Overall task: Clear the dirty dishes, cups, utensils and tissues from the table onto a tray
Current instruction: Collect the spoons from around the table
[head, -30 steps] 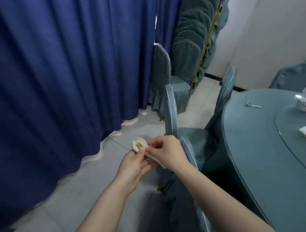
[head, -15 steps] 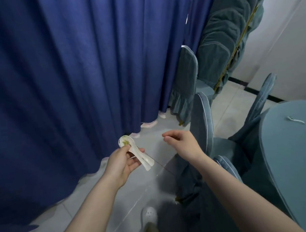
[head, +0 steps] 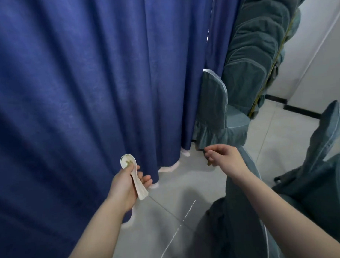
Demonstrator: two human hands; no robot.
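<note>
The left hand (head: 127, 186) grips a dirty white spoon (head: 132, 174) beside the blue curtain (head: 85, 83), the right hand (head: 224, 155) loosely curled and empty; carrying it off seems underway, with a tray, unseen here, to find next.

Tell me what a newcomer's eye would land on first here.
The blue curtain fills the left and centre. Low in front of it, the left hand grips a white spoon with green scraps in its bowl. The right hand hangs loosely curled and seemingly empty over the floor, near grey-green covered chairs at right.
</note>
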